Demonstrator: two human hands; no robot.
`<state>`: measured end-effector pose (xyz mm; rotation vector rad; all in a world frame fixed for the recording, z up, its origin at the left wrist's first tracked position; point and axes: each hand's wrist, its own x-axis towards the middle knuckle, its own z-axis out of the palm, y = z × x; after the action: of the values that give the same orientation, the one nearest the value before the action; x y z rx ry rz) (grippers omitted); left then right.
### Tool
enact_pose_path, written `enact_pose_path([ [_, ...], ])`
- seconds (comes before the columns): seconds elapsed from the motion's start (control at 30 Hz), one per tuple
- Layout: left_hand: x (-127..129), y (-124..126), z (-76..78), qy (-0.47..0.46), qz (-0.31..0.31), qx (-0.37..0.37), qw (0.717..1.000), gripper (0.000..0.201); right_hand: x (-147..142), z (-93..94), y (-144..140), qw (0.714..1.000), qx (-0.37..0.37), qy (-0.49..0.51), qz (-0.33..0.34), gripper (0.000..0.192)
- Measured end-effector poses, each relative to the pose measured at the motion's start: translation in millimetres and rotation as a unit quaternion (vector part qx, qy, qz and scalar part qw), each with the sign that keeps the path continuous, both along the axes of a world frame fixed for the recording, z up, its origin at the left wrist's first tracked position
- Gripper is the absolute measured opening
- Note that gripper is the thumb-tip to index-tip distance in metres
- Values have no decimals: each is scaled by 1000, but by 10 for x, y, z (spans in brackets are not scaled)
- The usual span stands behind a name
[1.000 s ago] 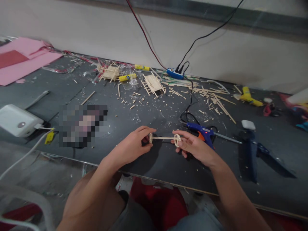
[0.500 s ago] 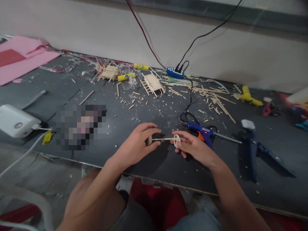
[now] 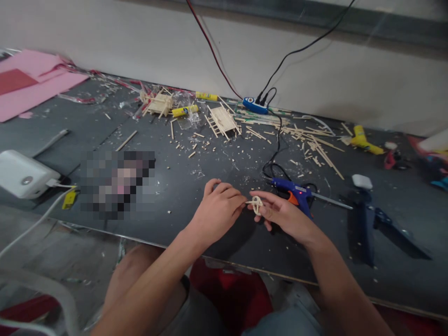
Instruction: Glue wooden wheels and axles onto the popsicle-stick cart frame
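Between the fingers of my right hand (image 3: 280, 212) is a small round wooden wheel (image 3: 257, 205) with crossed spokes, held over the table. A thin wooden stick (image 3: 248, 202) runs from the wheel towards the left. My left hand (image 3: 222, 207) pinches that stick close to the wheel, and its back hides most of the stick and whatever is at the far end. Just behind my right hand lies a blue glue gun (image 3: 292, 190) with an orange trigger and a lit red light.
Small wooden stick models (image 3: 222, 119), yellow glue tubes (image 3: 185, 110) and loose sticks (image 3: 320, 149) lie along the back. A blue power strip (image 3: 255, 105) sits by the wall. Dark-handled pliers (image 3: 366, 228) lie at right, a white power bank (image 3: 26, 175) and a blurred-out object (image 3: 119, 184) at left.
My left hand has slid right along the stick, from its left end to close beside the wheel, and its fingers have closed. My right hand has stayed in place with the wheel.
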<state>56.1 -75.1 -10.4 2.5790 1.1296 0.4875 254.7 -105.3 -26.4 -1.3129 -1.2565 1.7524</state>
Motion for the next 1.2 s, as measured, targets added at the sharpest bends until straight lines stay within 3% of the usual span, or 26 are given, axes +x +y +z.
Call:
enact_pose_path([
  [1.2,12,-15,-17,-20,0,-9,1000,17,-10,-63,0,1000,-2,-7,0,50],
])
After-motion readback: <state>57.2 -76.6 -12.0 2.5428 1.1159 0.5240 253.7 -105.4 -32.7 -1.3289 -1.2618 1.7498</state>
